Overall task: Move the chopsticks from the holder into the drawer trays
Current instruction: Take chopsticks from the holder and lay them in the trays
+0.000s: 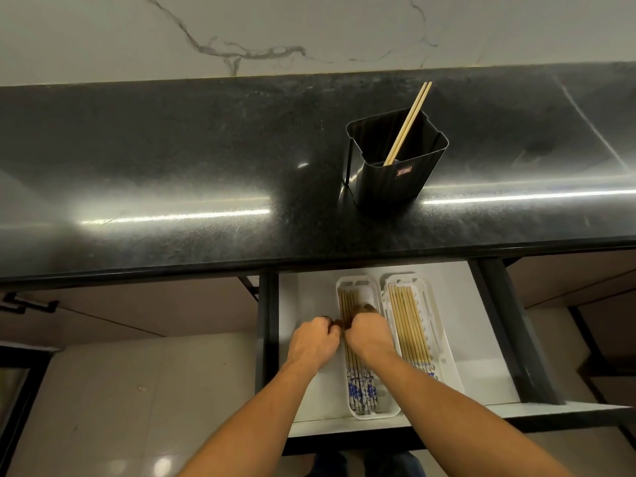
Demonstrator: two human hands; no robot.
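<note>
A black chopstick holder stands on the dark counter with two wooden chopsticks leaning in it. Below, the open white drawer holds two white trays side by side. The left tray contains several chopsticks with blue-and-white patterned ends. The right tray holds several more chopsticks. My left hand and my right hand meet over the middle of the left tray, fingers curled down onto its chopsticks. The fingertips are hidden behind the knuckles.
The black stone counter runs across the view, with a marble wall behind it. Dark drawer rails flank the drawer. Pale floor tiles lie below on the left.
</note>
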